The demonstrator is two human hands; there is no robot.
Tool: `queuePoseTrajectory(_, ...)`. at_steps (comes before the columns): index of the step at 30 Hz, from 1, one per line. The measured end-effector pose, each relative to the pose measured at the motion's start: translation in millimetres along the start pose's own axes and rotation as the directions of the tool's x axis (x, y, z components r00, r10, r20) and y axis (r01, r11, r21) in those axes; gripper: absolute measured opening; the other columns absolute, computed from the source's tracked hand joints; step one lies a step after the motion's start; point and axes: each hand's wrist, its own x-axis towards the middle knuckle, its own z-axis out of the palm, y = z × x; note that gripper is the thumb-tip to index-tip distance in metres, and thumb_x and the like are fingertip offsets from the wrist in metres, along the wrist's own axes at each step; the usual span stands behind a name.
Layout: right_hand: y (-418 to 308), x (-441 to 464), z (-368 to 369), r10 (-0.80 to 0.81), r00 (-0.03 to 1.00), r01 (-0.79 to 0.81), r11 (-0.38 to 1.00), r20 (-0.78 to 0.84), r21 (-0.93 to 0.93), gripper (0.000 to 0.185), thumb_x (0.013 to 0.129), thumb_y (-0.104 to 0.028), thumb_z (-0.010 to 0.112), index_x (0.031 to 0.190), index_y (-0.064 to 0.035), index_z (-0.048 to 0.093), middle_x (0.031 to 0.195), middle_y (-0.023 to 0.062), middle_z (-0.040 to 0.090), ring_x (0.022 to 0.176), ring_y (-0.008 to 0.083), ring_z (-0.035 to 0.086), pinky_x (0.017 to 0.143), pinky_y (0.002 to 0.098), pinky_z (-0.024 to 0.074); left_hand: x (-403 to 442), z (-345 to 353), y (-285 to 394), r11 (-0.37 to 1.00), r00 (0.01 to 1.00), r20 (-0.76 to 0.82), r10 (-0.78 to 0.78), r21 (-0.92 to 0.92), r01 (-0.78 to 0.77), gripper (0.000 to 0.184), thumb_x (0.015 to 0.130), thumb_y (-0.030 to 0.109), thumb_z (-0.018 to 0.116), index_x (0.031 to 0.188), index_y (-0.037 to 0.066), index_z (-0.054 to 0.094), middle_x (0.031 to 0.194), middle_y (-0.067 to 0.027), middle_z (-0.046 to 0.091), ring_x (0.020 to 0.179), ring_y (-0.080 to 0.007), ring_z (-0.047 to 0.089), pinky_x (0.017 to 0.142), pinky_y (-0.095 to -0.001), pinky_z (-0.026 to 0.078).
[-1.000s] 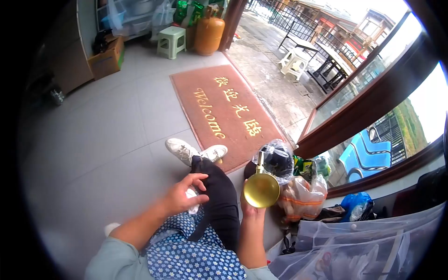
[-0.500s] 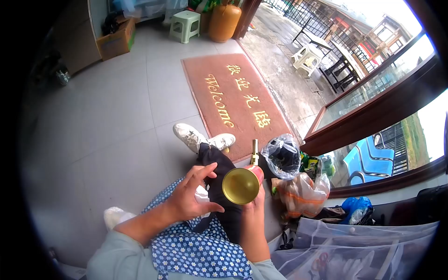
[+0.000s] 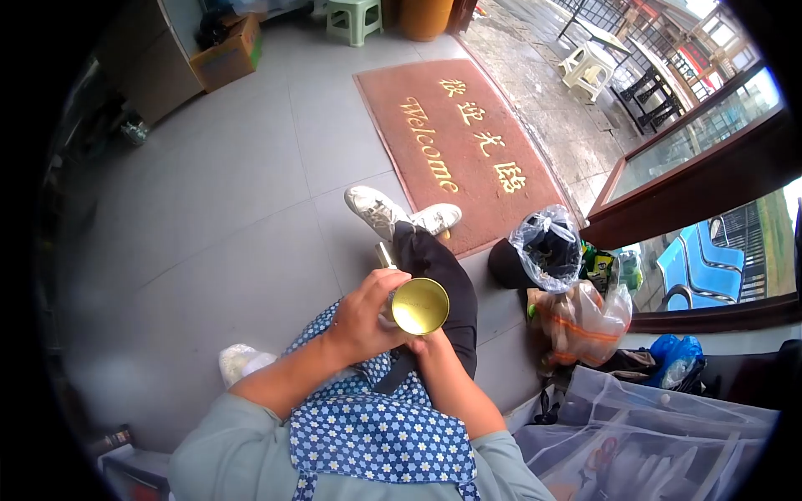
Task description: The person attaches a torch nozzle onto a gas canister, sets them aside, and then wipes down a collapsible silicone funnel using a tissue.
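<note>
You have the round metal canister with the shiny gold base (image 3: 420,306) in front of your lap, above your black-trousered leg (image 3: 447,284), its base facing up toward you. A slim pale metal nozzle (image 3: 384,255) shows past your knuckles, on the far side. Your left hand (image 3: 363,313) is curled against the canister's side, its grip clamped on it. Your right hand (image 3: 428,344) sits under the near edge of the base; its fingers are hidden, so you cannot tell whether that grip is apart or together.

Below your wrists lies your blue flower-patterned cloth apron (image 3: 380,438). Your white lace-up shoe (image 3: 376,210) rests at the edge of the reddish-brown mat with yellow lettering (image 3: 468,159). Near your leg on the right, the black bin with a clear plastic liner (image 3: 508,265) takes up floor space, and just beside it slumps a translucent plastic bag with orange stripes (image 3: 585,321). Farther right come a blue plastic bag (image 3: 675,361) and a whitish mesh cover (image 3: 660,442), near your right elbow. Well apart, across the grey tiled floor (image 3: 225,192), stand a pale green plastic stool (image 3: 355,17), an orange metal cylinder (image 3: 424,18) and a brown cardboard box (image 3: 227,60).
</note>
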Motion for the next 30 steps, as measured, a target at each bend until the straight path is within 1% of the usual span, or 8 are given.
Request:
queuePoseTrajectory(2, 1, 0, -11, 0.048, 0.991, -0.043, 0.998, 0.127, -0.039, 0.023, 0.099, -0.017, 0.054, 0.112, -0.0001, 0.06, 0.095, 0.0104, 0.067, 0.074, 0.0169, 0.07, 0.054, 0.0233, 0.0608, 1, 4, 0, 1.0, 1.0, -0.004, -0.02, -0.001, 0.02, 0.074, 0.063, 0.022, 0.088, 0.126, 0.005, 0.051, 0.12, -0.0156, 0.06, 0.109, -0.0359, 0.062, 0.092, -0.0407, 0.053)
queuePoseTrajectory(4, 7, 6, 14, -0.2, 0.897, 0.14, 0.974, -0.395, -0.175, 0.023, 0.101, -0.025, 0.052, 0.112, -0.0055, 0.06, 0.094, 0.0058, 0.066, 0.073, 0.0131, 0.067, 0.052, 0.0235, 0.0563, 6, 6, 3, 1.0, 1.0, -0.005, -0.001, -0.015, 0.001, 0.073, 0.063, 0.017, 0.088, 0.125, 0.004, 0.051, 0.119, -0.0162, 0.06, 0.108, -0.0358, 0.062, 0.091, -0.0403, 0.053)
queuePoseTrajectory(7, 6, 5, 21, -0.228, 0.904, 0.178, 0.97, -0.361, -0.168, 0.024, 0.101, -0.025, 0.053, 0.114, -0.0055, 0.059, 0.099, 0.0048, 0.065, 0.086, 0.0145, 0.066, 0.067, 0.0269, 0.0582, 8, 7, 5, 0.999, 1.0, -0.002, 0.027, -0.022, -0.027, 0.072, 0.063, 0.012, 0.087, 0.125, 0.004, 0.051, 0.117, -0.0168, 0.06, 0.108, -0.0359, 0.062, 0.091, -0.0399, 0.053)
queuePoseTrajectory(11, 9, 6, -15, -0.183, 0.962, 0.169, 0.982, -0.202, -0.086, 0.023, 0.101, -0.018, 0.05, 0.119, -0.0058, 0.059, 0.105, 0.0109, 0.065, 0.089, 0.0194, 0.069, 0.062, 0.0272, 0.0623, 8, 6, 6, 1.0, 1.0, -0.003, 0.017, -0.022, -0.017, 0.07, 0.065, 0.011, 0.086, 0.125, 0.004, 0.051, 0.118, -0.0165, 0.06, 0.107, -0.0364, 0.062, 0.091, -0.04, 0.052)
queuePoseTrajectory(14, 9, 6, -3, -0.188, 0.88, 0.159, 0.982, -0.436, -0.102, 0.025, 0.101, -0.018, 0.049, 0.12, -0.0042, 0.058, 0.104, 0.0112, 0.065, 0.086, 0.0193, 0.069, 0.06, 0.0253, 0.0616, 7, 8, 3, 0.999, 1.0, -0.007, 0.024, -0.027, -0.024, 0.07, 0.064, 0.011, 0.086, 0.125, 0.004, 0.051, 0.118, -0.0165, 0.06, 0.108, -0.0363, 0.062, 0.091, -0.0398, 0.052)
queuePoseTrajectory(22, 9, 4, -17, -0.26, 0.928, 0.205, 0.954, -0.266, -0.217, 0.024, 0.1, -0.016, 0.051, 0.121, -0.0052, 0.057, 0.107, 0.0088, 0.064, 0.084, 0.0146, 0.068, 0.061, 0.0234, 0.0589, 6, 10, 3, 0.997, 0.999, -0.006, 0.037, -0.064, -0.038, 0.072, 0.064, 0.011, 0.086, 0.126, 0.004, 0.051, 0.119, -0.0166, 0.06, 0.109, -0.0356, 0.061, 0.092, -0.0399, 0.052)
queuePoseTrajectory(25, 16, 18, -34, -0.495, 0.801, 0.586, 0.532, 0.337, -0.611, 0.027, 0.098, -0.021, 0.057, 0.12, -0.0066, 0.058, 0.11, 0.0061, 0.062, 0.097, 0.0136, 0.064, 0.079, 0.0279, 0.0565, 3, 8, -1, 0.998, 0.999, -0.003, 0.039, -0.041, -0.039, 0.072, 0.066, 0.017, 0.086, 0.127, 0.004, 0.05, 0.119, -0.0164, 0.06, 0.11, -0.0341, 0.061, 0.092, -0.0399, 0.053)
queuePoseTrajectory(30, 12, 5, -15, -0.221, 0.97, 0.222, 0.975, -0.106, -0.005, 0.03, 0.097, -0.028, 0.058, 0.118, -0.0072, 0.059, 0.108, 0.0052, 0.063, 0.098, 0.0164, 0.064, 0.082, 0.0306, 0.0563, -4, 14, -3, 0.998, 0.998, -0.04, 0.057, -0.013, -0.057, 0.076, 0.066, 0.023, 0.087, 0.129, 0.005, 0.049, 0.12, -0.0163, 0.058, 0.103, -0.0347, 0.065, 0.084, -0.0401, 0.057)
